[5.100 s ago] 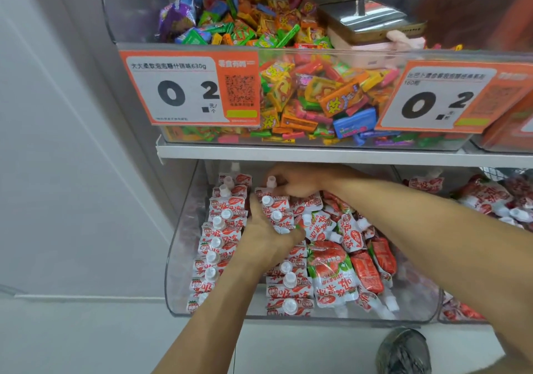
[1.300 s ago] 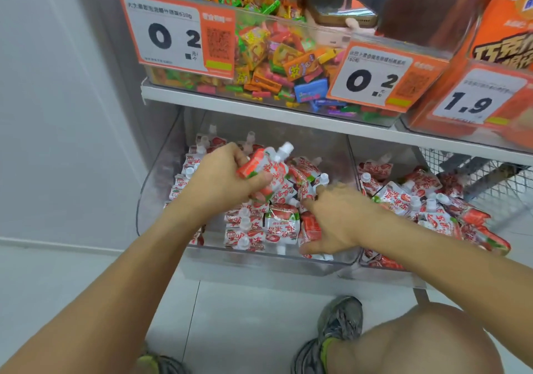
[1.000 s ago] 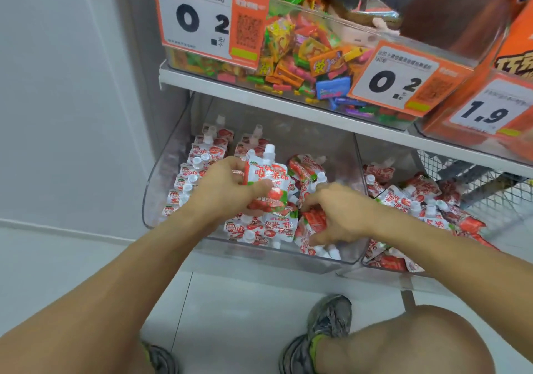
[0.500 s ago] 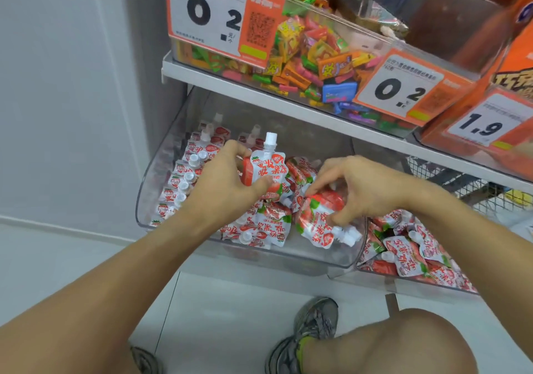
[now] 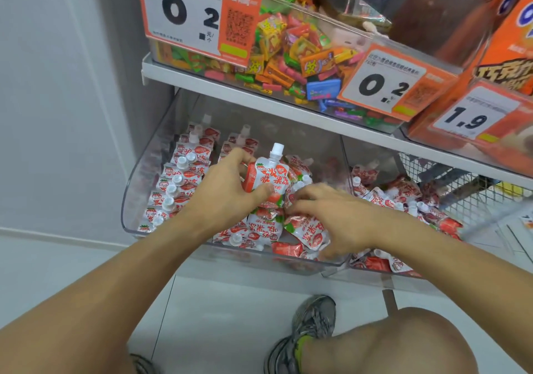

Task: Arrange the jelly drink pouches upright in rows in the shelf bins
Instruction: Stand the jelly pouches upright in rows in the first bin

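Note:
Red and white jelly drink pouches with white caps fill a clear plastic shelf bin (image 5: 138,189) on the lower shelf. Along its left side a row of pouches (image 5: 176,183) stands upright, caps up. My left hand (image 5: 227,189) is shut on one upright pouch (image 5: 268,177), held above the middle of the bin, cap at the top. My right hand (image 5: 334,218) reaches down into the loose pile (image 5: 305,232) at the bin's right side, fingers curled on a tilted pouch there. A second bin (image 5: 403,200) to the right holds more jumbled pouches.
The upper shelf edge (image 5: 259,99) overhangs the bins, carrying a clear bin of mixed candy (image 5: 288,53), price tags and orange boxes (image 5: 507,65). A wire basket (image 5: 461,189) sits at the far right. My knee (image 5: 403,342) and shoe (image 5: 305,333) are on the white floor below.
My right hand has dropped from lifting a pouch back down into the loose pile at the bin's right. My left hand keeps the upright pouch in about the same place.

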Demonstrator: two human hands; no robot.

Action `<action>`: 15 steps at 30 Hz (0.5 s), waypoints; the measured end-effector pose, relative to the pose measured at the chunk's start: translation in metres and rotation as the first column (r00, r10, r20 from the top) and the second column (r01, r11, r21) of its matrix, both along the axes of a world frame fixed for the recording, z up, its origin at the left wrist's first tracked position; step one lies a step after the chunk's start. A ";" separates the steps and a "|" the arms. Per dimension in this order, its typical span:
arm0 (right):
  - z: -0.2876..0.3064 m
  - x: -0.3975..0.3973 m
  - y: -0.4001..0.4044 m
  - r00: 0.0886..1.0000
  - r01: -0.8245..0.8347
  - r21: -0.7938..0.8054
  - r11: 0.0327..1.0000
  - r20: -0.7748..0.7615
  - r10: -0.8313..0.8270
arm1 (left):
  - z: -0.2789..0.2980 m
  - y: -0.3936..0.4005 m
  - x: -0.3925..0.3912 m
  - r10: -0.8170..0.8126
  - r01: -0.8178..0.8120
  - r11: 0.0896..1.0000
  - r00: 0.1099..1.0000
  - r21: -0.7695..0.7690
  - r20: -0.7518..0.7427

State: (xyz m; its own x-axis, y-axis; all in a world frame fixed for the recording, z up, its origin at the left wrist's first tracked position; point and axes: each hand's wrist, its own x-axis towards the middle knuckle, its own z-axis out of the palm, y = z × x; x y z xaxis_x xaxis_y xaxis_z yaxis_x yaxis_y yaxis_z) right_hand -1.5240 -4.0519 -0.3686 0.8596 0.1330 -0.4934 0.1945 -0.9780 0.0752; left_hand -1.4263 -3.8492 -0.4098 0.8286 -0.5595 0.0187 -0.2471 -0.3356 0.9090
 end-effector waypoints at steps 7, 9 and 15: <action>0.002 0.004 -0.005 0.997 0.069 0.024 0.997 -0.048 -0.067 | 0.000 -0.003 0.000 0.002 -0.002 1.000 1.000 -0.013 -0.020; 0.018 0.006 -0.008 0.990 0.141 0.106 0.984 -0.015 -0.140 | 0.000 -0.002 0.000 0.001 -0.001 1.000 1.000 -0.011 -0.011; 0.013 0.005 -0.005 0.982 0.172 0.183 0.968 0.043 -0.183 | 0.001 -0.003 -0.004 -0.027 0.027 1.000 1.000 0.005 0.009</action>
State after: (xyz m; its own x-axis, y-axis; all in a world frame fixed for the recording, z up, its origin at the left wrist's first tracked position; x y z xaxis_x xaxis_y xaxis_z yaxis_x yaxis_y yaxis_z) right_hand -1.5194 -4.0565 -0.3555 0.9041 0.0571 -0.4236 0.0173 -0.9951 -0.0971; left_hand -1.4300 -3.8522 -0.4092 0.8130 -0.5818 0.0230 -0.2643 -0.3336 0.9049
